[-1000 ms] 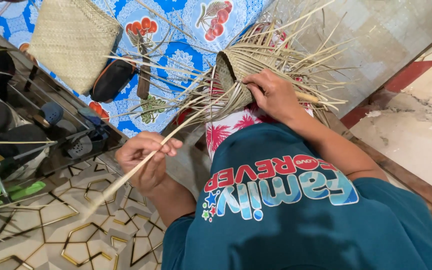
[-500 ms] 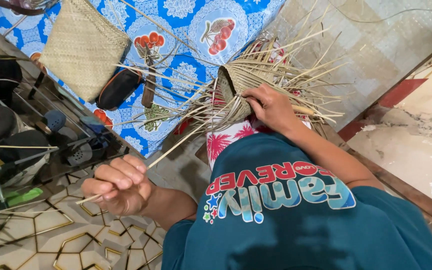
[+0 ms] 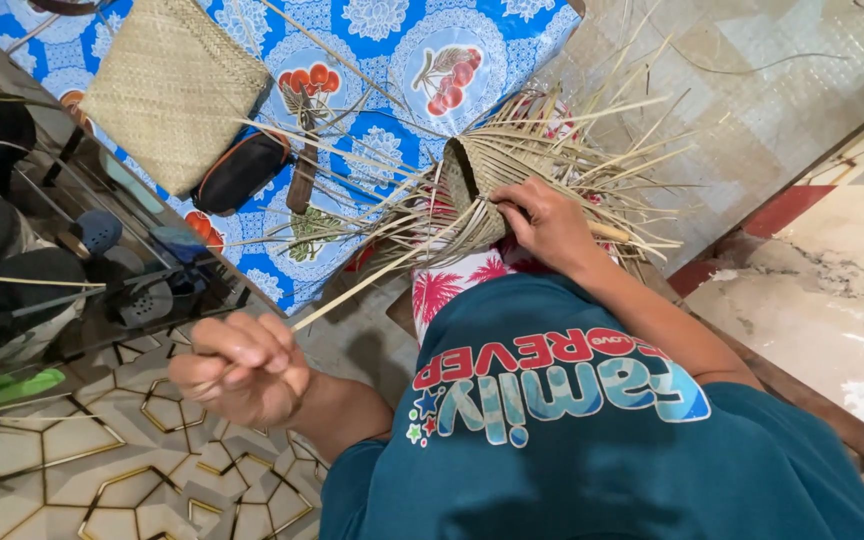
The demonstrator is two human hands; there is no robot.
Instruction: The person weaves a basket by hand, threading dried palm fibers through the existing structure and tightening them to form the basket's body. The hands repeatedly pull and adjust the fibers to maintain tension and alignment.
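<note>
**Now pulling a strip through the weave**

Clearly I'm mid-weave: my left hand [image 3: 242,365] is clenched on a strip [image 3: 382,275] drawn taut; my right hand [image 3: 552,225] grips the half-woven basket [image 3: 477,180] on my lap. Next comes snugging the strip without snapping it.

Matt dry straw-like woven basket [image 3: 477,190], glossy, perhaps plastic, printed tablecloth [image 3: 392,60], smooth floor tiles [image 3: 102,470]

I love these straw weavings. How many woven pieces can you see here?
2: a finished flat woven bag on the blue cloth, and an unfinished woven piece under the right hand. Others may be hidden.
</note>
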